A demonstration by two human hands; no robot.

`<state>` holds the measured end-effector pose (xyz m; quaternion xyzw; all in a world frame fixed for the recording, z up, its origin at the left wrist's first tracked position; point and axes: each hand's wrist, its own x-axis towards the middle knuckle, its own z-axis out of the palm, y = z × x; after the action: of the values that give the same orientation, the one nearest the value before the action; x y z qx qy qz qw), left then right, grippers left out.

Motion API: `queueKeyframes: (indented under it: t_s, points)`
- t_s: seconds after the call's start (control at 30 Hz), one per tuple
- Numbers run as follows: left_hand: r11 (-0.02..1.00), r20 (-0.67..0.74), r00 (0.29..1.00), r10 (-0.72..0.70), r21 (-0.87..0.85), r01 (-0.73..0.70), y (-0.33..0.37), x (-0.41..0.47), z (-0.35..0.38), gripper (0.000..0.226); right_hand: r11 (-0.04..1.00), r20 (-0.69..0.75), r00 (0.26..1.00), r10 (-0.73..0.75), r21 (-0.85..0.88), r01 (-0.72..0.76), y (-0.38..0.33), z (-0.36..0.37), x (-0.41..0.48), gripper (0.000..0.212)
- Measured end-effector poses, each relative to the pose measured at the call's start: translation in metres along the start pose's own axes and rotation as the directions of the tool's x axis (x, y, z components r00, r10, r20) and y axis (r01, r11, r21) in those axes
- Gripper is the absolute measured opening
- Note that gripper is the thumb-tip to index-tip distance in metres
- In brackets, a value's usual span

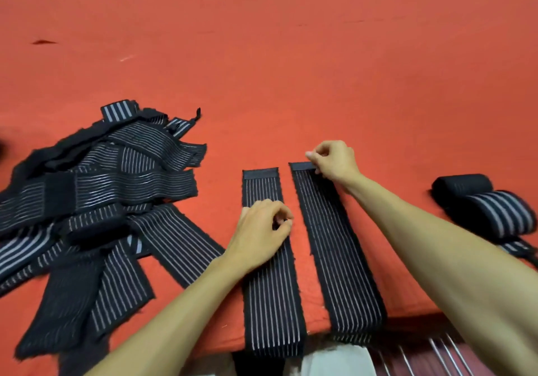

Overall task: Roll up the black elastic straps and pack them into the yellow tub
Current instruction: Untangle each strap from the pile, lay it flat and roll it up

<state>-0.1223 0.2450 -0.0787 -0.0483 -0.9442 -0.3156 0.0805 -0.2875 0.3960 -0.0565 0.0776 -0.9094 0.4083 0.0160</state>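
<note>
Fingers [314,154] of right hand [336,161] pinch right strap [334,244] at 12 o'clock end; left hand [262,233] curled on left strap [270,303], grip unclear.

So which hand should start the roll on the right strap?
Right. The right hand pinches the far end of the right strap, where a roll would likely begin; the left hand sits mid-length on the left strap.

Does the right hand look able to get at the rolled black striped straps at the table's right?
Probably yes: only bare red cloth lies between the right hand and the rolled black striped straps, but it must first release the flat black strap it pinches.
</note>
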Motion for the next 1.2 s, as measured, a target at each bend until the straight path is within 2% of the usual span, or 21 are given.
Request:
queueKeyframes:
  t_s: [0.07, 0.17, 0.23, 0.27, 0.33, 0.4, 0.5, 0.6, 0.67, 0.77, 0.87, 0.93, 1.0, 1.03, 1.13, 1.2]
  points:
    - [0.999, 0.041, 0.999, 0.014, -0.039, -0.012, 0.007, 0.011, 0.008, 0.005, 0.998, 0.009, 0.999, 0.053, 0.042, -0.053, 0.022, -0.012, -0.004, 0.027]
    - [0.996, 0.061, 0.996, 0.058, 0.067, -0.062, 0.014, 0.018, 0.024, 0.011, 0.998, -0.021, 0.998, 0.061, 0.035, -0.06, 0.053, -0.018, -0.011, 0.019]
    - [0.983, 0.009, 0.996, 0.092, 0.156, -0.092, 0.017, 0.017, 0.035, 0.021, 0.998, -0.078, 0.996, 0.048, 0.045, -0.044, 0.062, -0.015, -0.014, 0.013]
    - [0.974, -0.01, 0.994, 0.105, 0.204, -0.101, 0.018, 0.017, 0.039, 0.027, 0.998, -0.105, 0.993, 0.049, 0.033, -0.046, 0.061, -0.012, -0.014, 0.017]
    - [0.965, -0.019, 0.993, 0.114, 0.239, -0.106, 0.017, 0.017, 0.041, 0.033, 0.997, -0.132, 0.989, 0.059, -0.045, -0.066, 0.051, -0.005, -0.013, 0.028]
    - [0.965, -0.03, 0.992, 0.12, 0.238, -0.11, 0.015, 0.017, 0.04, 0.034, 0.983, -0.092, 0.995, 0.029, -0.176, -0.045, 0.045, 0.0, -0.01, 0.034]
    - [0.963, -0.055, 0.988, 0.146, 0.236, -0.129, 0.012, 0.018, 0.041, 0.034, 0.96, -0.031, 0.999, -0.014, -0.28, 0.005, 0.048, 0.002, -0.01, 0.03]
    - [0.953, -0.069, 0.982, 0.175, 0.262, -0.152, 0.013, 0.015, 0.041, 0.033, 0.981, -0.058, 0.998, -0.022, -0.192, 0.01, 0.049, 0.0, -0.011, 0.017]
    - [0.936, -0.077, 0.977, 0.198, 0.31, -0.165, 0.015, 0.013, 0.04, 0.034, 0.997, -0.073, 0.997, -0.034, -0.075, 0.029, 0.048, -0.003, -0.015, 0.011]
    - [0.925, -0.019, 0.988, 0.156, 0.352, -0.139, 0.023, 0.011, 0.038, 0.039, 0.953, -0.086, 0.996, 0.036, 0.304, -0.008, 0.045, -0.015, -0.026, 0.016]
    - [0.976, -0.013, 0.998, -0.058, 0.209, 0.059, 0.037, 0.004, 0.04, 0.066, 0.813, -0.028, 0.995, 0.093, 0.579, -0.06, 0.026, -0.041, -0.043, 0.018]
    - [0.977, 0.02, 0.981, -0.193, -0.086, 0.194, 0.05, -0.001, 0.037, 0.091, 0.69, 0.057, 0.993, 0.099, 0.715, -0.11, 0.008, -0.061, -0.056, 0.018]
    - [0.889, 0.114, 0.964, -0.239, -0.374, 0.265, 0.06, -0.001, 0.03, 0.098, 0.539, 0.207, 0.977, 0.044, 0.819, -0.198, -0.009, -0.079, -0.069, 0.015]
    - [0.842, 0.155, 0.958, -0.243, -0.457, 0.288, 0.065, -0.001, 0.025, 0.088, 0.509, 0.274, 0.962, 0.002, 0.828, -0.237, -0.018, -0.088, -0.078, 0.013]
    - [0.78, 0.232, 0.956, -0.18, -0.558, 0.282, 0.077, -0.009, 0.011, 0.028, 0.459, 0.372, 0.922, -0.109, 0.842, -0.285, -0.043, -0.102, -0.103, 0.012]
    - [0.744, 0.264, 0.954, -0.14, -0.607, 0.278, 0.087, -0.021, 0.0, 0.016, 0.418, 0.351, 0.926, -0.138, 0.869, -0.267, -0.058, -0.107, -0.113, 0.013]
